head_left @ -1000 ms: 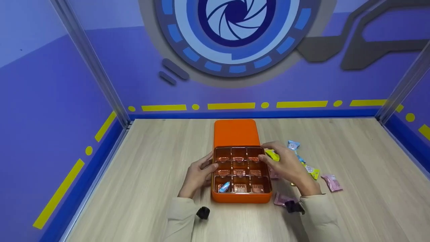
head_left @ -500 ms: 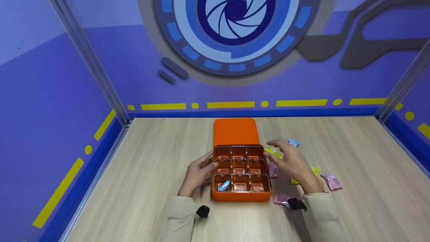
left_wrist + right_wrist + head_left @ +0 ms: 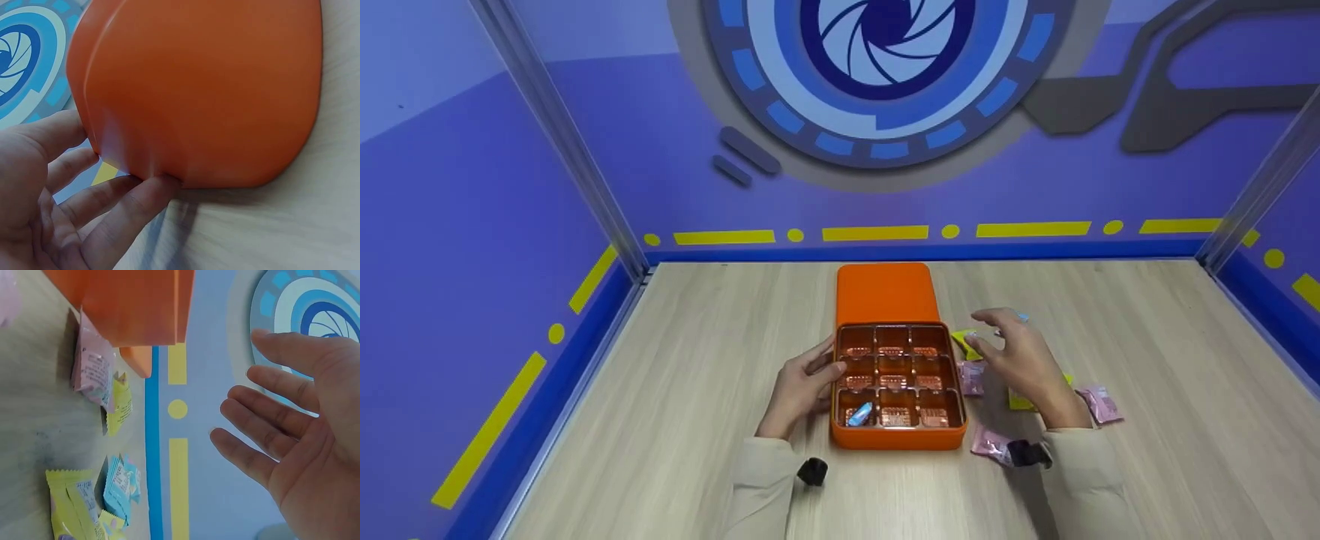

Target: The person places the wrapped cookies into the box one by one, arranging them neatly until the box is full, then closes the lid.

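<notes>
An orange box (image 3: pixel 898 439) with a clear divided insert stands on the table. A blue wrapped candy (image 3: pixel 860 414) lies in its near-left compartment. My left hand (image 3: pixel 802 390) holds the box's left side, thumb at the rim; the left wrist view shows its fingertips against the orange wall (image 3: pixel 214 101). Right of the box, my right hand (image 3: pixel 1030 369) hovers with fingers spread and relaxed, holding nothing. Under and around it lie a yellow candy (image 3: pixel 964 343), a pink candy (image 3: pixel 971 378) and another yellow candy (image 3: pixel 1021 402). Blue candies (image 3: pixel 117 486) show in the right wrist view.
Behind the box lies an orange lid (image 3: pixel 885 292), touching or nearly touching it. More pink candies lie farther right (image 3: pixel 1101 405) and near the right cuff (image 3: pixel 988 442). Blue-purple panels (image 3: pixel 585 165) enclose the table (image 3: pixel 697 337) at the back and sides.
My right hand has moved away from the box's right rim, rightward over the candies, and its fingers have come off the box. My left hand and the box stay where they were.
</notes>
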`<state>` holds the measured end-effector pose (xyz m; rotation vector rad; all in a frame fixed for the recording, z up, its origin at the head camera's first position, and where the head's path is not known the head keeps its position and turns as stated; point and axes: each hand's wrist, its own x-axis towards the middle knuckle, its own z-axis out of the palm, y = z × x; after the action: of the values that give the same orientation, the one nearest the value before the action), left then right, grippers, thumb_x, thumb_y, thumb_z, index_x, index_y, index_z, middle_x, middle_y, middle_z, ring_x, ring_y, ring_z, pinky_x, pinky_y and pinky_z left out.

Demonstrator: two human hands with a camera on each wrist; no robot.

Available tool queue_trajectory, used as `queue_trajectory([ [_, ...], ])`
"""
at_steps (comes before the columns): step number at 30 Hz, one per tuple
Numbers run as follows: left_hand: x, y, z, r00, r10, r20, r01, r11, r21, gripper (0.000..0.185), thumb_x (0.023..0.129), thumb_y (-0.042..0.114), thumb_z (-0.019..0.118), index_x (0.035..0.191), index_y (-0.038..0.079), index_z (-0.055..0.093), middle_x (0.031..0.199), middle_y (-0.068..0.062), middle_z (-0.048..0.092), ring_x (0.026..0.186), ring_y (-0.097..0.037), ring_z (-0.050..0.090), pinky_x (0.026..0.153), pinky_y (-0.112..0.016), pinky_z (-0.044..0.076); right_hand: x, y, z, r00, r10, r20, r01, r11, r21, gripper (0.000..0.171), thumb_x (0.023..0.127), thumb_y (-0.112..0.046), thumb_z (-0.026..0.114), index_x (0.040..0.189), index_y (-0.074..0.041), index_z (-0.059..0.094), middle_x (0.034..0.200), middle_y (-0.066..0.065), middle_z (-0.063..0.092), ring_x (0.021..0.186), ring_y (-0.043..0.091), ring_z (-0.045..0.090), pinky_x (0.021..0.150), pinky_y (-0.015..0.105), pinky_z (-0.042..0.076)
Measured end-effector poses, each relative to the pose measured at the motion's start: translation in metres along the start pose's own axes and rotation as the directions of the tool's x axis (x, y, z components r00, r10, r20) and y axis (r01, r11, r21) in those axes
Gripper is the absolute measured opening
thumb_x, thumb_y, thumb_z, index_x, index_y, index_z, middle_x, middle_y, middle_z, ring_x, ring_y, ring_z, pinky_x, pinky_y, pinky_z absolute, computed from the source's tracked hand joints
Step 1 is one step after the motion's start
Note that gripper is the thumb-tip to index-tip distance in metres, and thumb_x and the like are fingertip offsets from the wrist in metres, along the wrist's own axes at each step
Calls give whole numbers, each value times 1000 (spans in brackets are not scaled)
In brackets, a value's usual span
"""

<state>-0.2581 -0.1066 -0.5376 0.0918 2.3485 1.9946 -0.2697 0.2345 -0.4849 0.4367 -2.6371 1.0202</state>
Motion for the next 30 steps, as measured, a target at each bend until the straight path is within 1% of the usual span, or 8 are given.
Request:
queue_trajectory([
  [5, 0, 0, 0, 1000, 0, -2, 0, 1000, 14, 59, 102, 22, 75, 157, 13, 54, 144, -23, 63, 116, -29, 71, 81, -37, 63, -1, 3, -2, 997, 71, 15, -71, 997, -19, 41, 99, -6, 76, 136, 5, 64, 136, 26, 64, 124, 47, 60, 104, 63, 50],
  [9, 0, 0, 0, 1000, -3, -3, 3, 1000, 19, 59, 102, 22, 75, 157, 15, 54, 144, -23, 63, 112, -26, 71, 78, -36, 62, -2, 6, -4, 993, 114, 27, -114, 993, -27, 44, 99, -5, 76, 139, 4, 62, 140, 26, 61, 128, 47, 58, 107, 63, 47],
  [18, -4, 2, 1, 1000, -12, 14, 12, 999, -48, 61, 103, 22, 75, 159, 14, 53, 148, -23, 59, 114, -29, 71, 78, -42, 64, -3, 19, -8, 986, 164, 21, -163, 986, -24, 42, 102, -7, 72, 142, 3, 61, 142, 26, 59, 132, 47, 55, 110, 63, 44],
  [21, -5, 3, 1, 1000, -7, 11, 8, 999, -47, 62, 102, 21, 75, 159, 13, 51, 148, -24, 59, 115, -29, 71, 79, -42, 64, -3, 22, -9, 983, 184, 23, -183, 983, -30, 42, 103, -8, 71, 142, 3, 60, 142, 26, 58, 133, 47, 54, 111, 64, 44],
  [30, -5, 2, 1, 1000, -8, 10, 8, 999, -45, 61, 102, 21, 75, 159, 14, 52, 149, -24, 58, 124, -33, 66, 85, -44, 63, -4, 31, -16, 983, 180, 29, -180, 984, -9, 42, 102, -5, 72, 141, 5, 61, 142, 28, 58, 133, 48, 54, 111, 64, 43],
])
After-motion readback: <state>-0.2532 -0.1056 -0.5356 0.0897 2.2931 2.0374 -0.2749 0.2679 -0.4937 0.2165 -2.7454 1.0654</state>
